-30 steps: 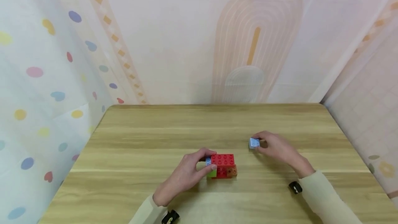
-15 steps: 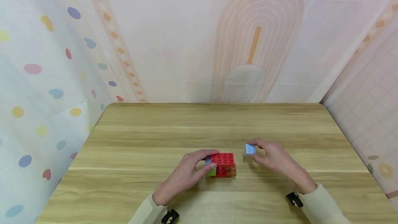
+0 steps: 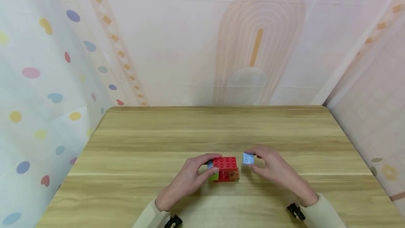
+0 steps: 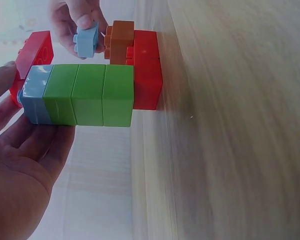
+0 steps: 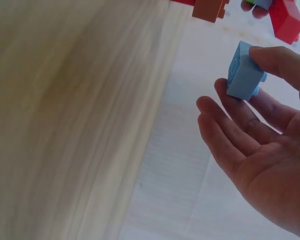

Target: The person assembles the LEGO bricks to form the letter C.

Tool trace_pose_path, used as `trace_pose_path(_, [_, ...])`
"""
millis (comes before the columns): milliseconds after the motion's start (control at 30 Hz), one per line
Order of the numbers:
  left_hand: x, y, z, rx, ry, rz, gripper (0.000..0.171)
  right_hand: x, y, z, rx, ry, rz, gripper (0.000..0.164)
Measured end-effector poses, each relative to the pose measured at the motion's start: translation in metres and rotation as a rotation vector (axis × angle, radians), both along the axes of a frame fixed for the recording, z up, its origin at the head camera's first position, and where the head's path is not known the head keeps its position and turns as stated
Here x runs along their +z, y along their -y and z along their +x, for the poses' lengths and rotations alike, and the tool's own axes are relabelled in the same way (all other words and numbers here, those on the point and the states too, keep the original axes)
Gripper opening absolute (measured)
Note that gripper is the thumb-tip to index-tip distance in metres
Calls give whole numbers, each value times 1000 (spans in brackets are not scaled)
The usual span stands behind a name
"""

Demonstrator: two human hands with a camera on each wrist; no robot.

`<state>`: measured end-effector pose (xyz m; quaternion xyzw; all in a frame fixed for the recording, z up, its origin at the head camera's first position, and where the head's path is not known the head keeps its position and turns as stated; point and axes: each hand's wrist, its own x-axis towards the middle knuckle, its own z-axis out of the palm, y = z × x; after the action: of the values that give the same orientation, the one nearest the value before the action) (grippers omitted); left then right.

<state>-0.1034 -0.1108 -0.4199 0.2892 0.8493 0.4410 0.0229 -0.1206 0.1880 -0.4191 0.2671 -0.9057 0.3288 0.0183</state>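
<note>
A built stack of toy building bricks stands on the table: a red base brick [image 4: 147, 75], a column of green bricks [image 4: 87, 95], a blue brick [image 4: 36, 95] over them and a red brick [image 3: 225, 163] on top, jutting out to the right. A brown brick [image 4: 122, 42] sits on the base's other end. My left hand [image 3: 185, 178] grips the stack's upper left part between thumb and fingers. Pinched by my right hand [image 3: 275, 168], a light blue brick [image 3: 248, 158] is held studs up just right of the stack, raised off the table.
The wooden table [image 3: 158, 133] reaches back to a patterned curtain [image 3: 177, 45]. More dotted curtain hangs along the left side. Each wrist carries a small black strap piece, the right one [image 3: 296, 211] close over the table.
My right hand has brought the light blue brick left and nearer to me, closer to the stack. The left hand keeps its grip, and the stack stays in place.
</note>
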Motion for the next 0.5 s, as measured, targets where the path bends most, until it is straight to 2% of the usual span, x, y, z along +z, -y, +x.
trace_pose_path(233, [-1,0,0,-8,7,17,41,0,9,8,22,37,-24,40])
trace_pose_path(500, [-2,1,2,-10,-33,33,40,2,21,14,22,126,-86,37])
